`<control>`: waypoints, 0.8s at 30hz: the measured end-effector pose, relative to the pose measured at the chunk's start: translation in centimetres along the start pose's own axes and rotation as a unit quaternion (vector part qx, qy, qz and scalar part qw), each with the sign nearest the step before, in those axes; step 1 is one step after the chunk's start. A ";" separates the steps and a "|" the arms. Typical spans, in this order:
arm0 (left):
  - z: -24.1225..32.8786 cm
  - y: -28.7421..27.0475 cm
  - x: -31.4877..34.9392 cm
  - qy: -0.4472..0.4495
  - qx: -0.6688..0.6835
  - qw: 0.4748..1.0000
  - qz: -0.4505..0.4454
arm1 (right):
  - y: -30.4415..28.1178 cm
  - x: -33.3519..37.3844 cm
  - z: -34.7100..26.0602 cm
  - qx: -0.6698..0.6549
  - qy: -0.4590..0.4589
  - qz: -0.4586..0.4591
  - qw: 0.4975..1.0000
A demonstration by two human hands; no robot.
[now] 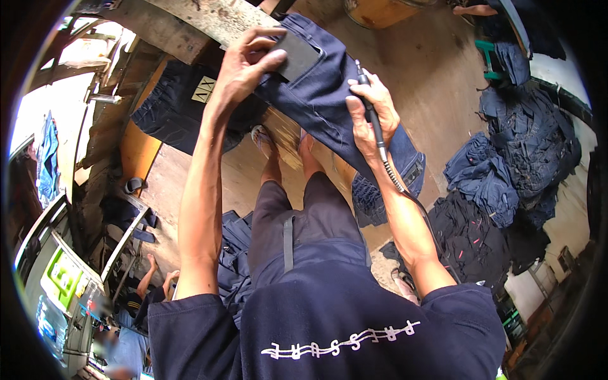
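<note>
Dark blue denim trousers hang from the end of a worn board in front of me. My left hand is at their upper end, thumb and fingers closed on the edge of a flat, dark rectangular piece lying against the denim. In my right hand is a slim black corded handpiece, like a pen-shaped rotary tool. Its narrow metal tip points away from me, beside the cloth's right edge and seemingly apart from it. A coiled sleeve and cable run from it along my right forearm.
The worn board juts in from the far left. Another dark garment hangs left of my feet. Heaps of denim and black cloth lie at right, by a green stool. Other people are partly visible at lower left and upper right.
</note>
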State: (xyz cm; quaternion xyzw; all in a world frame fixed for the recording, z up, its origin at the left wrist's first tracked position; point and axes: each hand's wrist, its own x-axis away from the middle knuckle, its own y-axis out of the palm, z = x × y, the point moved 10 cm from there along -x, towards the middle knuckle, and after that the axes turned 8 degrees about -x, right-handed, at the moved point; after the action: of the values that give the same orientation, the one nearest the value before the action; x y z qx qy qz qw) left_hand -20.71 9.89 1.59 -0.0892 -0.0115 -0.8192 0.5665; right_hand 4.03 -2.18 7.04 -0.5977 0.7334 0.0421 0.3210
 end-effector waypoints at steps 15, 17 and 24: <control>-0.5 0.1 0.8 0.066 -0.120 0.991 0.001 | 6.5 -1.6 -3.7 -0.034 -0.071 -0.101 0.992; 0.6 0.2 1.3 0.129 -0.196 0.972 -0.001 | 6.8 -1.4 -3.3 -0.039 -0.087 -0.081 0.992; -1.4 -0.4 1.9 0.036 -0.014 0.998 0.048 | 7.3 -0.2 -3.1 -0.025 -0.108 -0.114 0.987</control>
State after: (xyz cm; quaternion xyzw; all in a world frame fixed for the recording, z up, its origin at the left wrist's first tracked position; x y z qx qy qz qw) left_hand -21.96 8.07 0.53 -0.0679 0.0247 -0.7941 0.6035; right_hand -3.82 -1.30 7.22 -0.6769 0.6203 0.0881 0.3864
